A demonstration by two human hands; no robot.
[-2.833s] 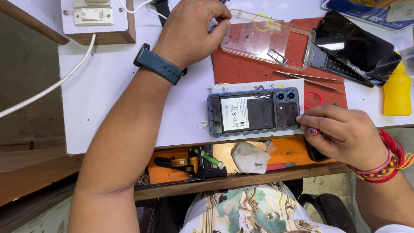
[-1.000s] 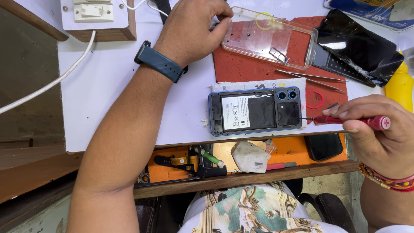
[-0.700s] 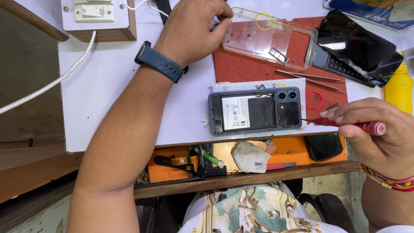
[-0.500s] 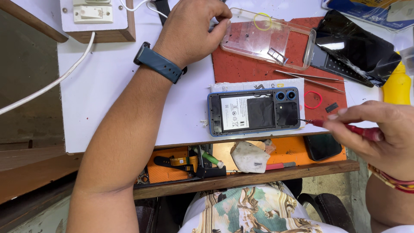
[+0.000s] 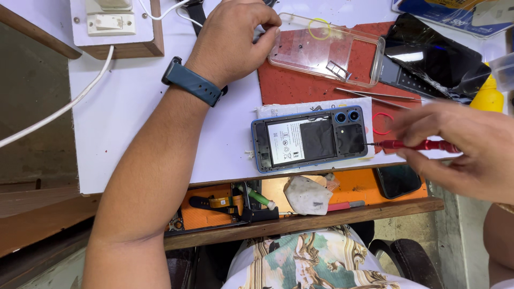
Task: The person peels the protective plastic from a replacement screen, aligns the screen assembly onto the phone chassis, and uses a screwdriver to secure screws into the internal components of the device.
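Note:
An opened blue-framed phone lies back-up on the white table, its battery and black shielding exposed. My right hand holds a thin red screwdriver level, with its tip at the phone's right edge near the camera lenses. My left hand rests at the far side of the table, fingers curled over small parts beside a clear phone case. A blue watch sits on that wrist.
A red work mat lies under the case, with tweezers and a dark phone screen. A yellow bottle stands right. A socket box with white cable is far left. An orange tray of tools sits below the table edge.
My right hand let go of the phone's corner, took up the red screwdriver, and drew back to the right; the tip now points at the phone's edge. The left hand has stayed put.

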